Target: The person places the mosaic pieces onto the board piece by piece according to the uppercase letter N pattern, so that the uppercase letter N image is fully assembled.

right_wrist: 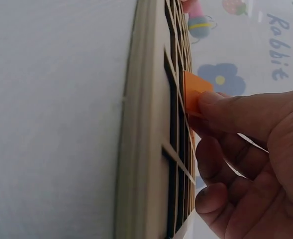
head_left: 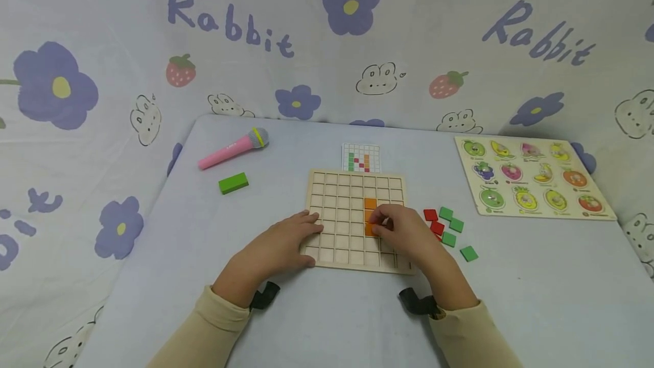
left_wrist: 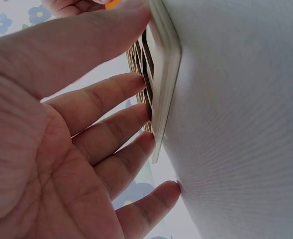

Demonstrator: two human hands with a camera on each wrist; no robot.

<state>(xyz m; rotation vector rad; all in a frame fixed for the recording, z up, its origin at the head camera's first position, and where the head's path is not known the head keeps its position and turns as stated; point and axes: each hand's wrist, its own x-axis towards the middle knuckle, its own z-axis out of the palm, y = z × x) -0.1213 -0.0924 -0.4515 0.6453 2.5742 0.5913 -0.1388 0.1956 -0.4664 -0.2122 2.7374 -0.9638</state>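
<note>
A wooden grid board [head_left: 336, 209] lies flat on the table. My left hand [head_left: 283, 243] rests at its left side with the fingers spread. In the left wrist view the thumb [left_wrist: 106, 35] and several fingertips touch the board's edge. My right hand [head_left: 406, 231] pinches an orange square tile [right_wrist: 193, 89] between thumb and fingers. That tile stands tilted at the grid in the right wrist view. Above it in the same column sits another orange tile [head_left: 370, 203]; more orange beneath the fingers is partly covered. A pattern card [head_left: 373, 149] with coloured squares lies behind the board.
Loose green tiles [head_left: 469, 253] and red tiles [head_left: 431, 215] lie right of the board. A fruit picture board [head_left: 541, 209] stands at the far right. At the back left are a pink toy microphone [head_left: 230, 152] and a green block [head_left: 233, 183]. Patterned cloth [head_left: 327, 72] hangs behind.
</note>
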